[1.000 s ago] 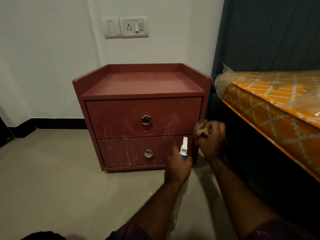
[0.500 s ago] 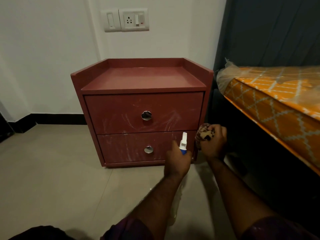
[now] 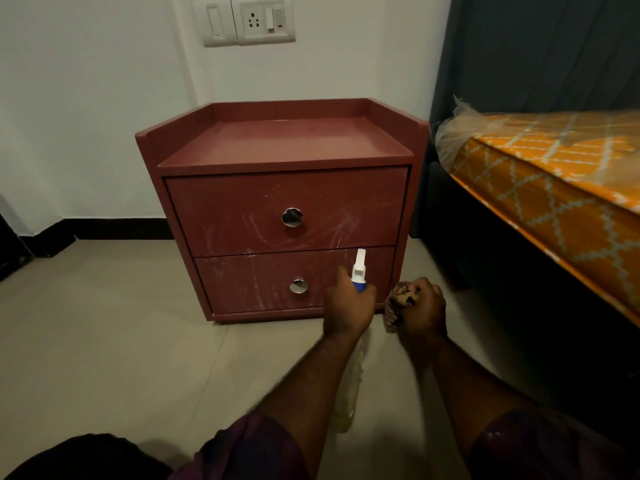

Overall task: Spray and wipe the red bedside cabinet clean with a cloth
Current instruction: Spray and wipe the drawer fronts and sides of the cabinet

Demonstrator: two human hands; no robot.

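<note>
Since the red bedside cabinet (image 3: 284, 143) stands on the floor (image 3: 104, 341) straight ahead of both hands, backed against the wall (image 3: 86, 98) with its right side close to the bed (image 3: 554, 202), its two drawer fronts squarely face the person, running left to right. Both hands sit low, near the cabinet's bottom right front corner.

The cabinet's recessed top looks dull and faintly dusty. The upper drawer (image 3: 225, 202) carries pale swirled smears, thickest toward its right end, and the lower drawer (image 3: 249, 282) shows whitish streaks along its top edge and left half. By the look of these marks, most of the front is yet to be cleaned.

The left hand (image 3: 349, 303) is the nearer to the drawer faces. In this view it overlaps the right part of the lower drawer, and its fingers are curled round the neck of the spray bottle (image 3: 359, 268). The bottle's long axis runs from its pale body below the wrist up to the white nozzle, which rises toward the seam between the drawers. I judge a squeeze from here would wet the right half of the front.

The right hand (image 3: 426, 306), just beside the left and off the cabinet's right edge, clutches a bunched patterned cloth (image 3: 401, 299). Whether the cloth touches the cabinet cannot be told. Each drawer has one round shiny knob (image 3: 292, 216) at its middle, which a wipe would have to go round.
</note>
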